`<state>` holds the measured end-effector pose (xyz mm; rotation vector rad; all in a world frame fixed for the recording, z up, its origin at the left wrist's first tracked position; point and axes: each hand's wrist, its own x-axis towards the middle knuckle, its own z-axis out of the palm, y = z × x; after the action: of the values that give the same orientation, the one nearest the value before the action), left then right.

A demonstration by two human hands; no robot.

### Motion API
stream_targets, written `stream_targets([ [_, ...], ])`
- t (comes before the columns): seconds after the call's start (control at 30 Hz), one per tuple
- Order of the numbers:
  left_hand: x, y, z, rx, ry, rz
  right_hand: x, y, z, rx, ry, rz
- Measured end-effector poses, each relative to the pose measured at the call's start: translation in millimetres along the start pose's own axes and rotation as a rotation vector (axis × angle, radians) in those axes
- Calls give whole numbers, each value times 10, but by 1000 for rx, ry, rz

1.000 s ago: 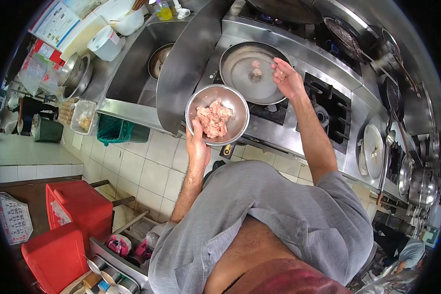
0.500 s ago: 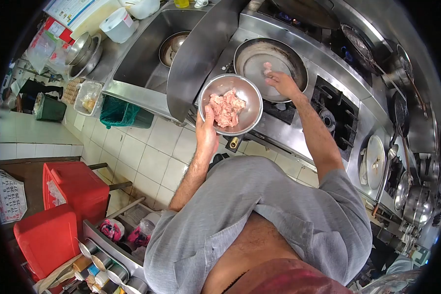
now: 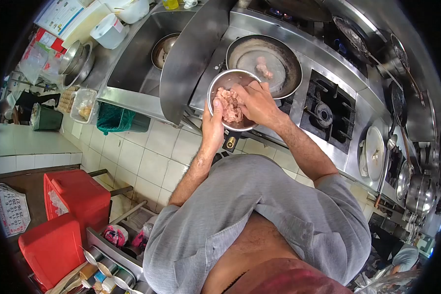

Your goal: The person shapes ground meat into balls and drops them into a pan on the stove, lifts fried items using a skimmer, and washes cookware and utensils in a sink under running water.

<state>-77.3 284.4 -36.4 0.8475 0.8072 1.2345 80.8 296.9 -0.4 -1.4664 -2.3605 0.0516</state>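
A steel bowl (image 3: 235,74) of raw pinkish meat (image 3: 229,111) is held by my left hand (image 3: 212,128), whose thumb hooks over the near left rim. My right hand (image 3: 260,105) reaches into the bowl with curled fingers at the meat; its fingertips are partly hidden. Behind the bowl a wide frying pan (image 3: 286,66) rests on the stove, with small pieces of meat (image 3: 263,68) near its middle. The bowl overlaps the pan's near left edge in view.
A bare burner (image 3: 323,113) is right of the pan. A metal divider (image 3: 181,73) separates stove and sink (image 3: 132,68). Plates (image 3: 375,152) lie at the right. A green-lined bin (image 3: 115,117) and a red container (image 3: 78,196) stand left. Part of a person (image 3: 406,257) shows lower right.
My right hand has moved from over the pan back into the bowl. More meat lies in the pan than one second ago.
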Motion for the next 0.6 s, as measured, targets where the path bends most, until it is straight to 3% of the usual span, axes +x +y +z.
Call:
stream_targets([
  [0.3,-14,-89,-60,-29,11,-29,-118,126,-231,-60,80,-64],
  [0.4,-8,-112,-120,-32,38,-21,-121,217,-283,1099,149,420],
  [0.43,-10,-120,-137,-44,52,-15,-129,263,-326,1097,151,415],
  [0.5,-12,-103,-169,-72,49,-25,-134,321,-445,2039,282,521],
  [0.53,-24,-87,-173,-90,64,-31,-79,353,-447,2060,359,659],
  [0.6,-62,-19,-160,-118,87,-55,-76,612,-275,2169,304,563],
])
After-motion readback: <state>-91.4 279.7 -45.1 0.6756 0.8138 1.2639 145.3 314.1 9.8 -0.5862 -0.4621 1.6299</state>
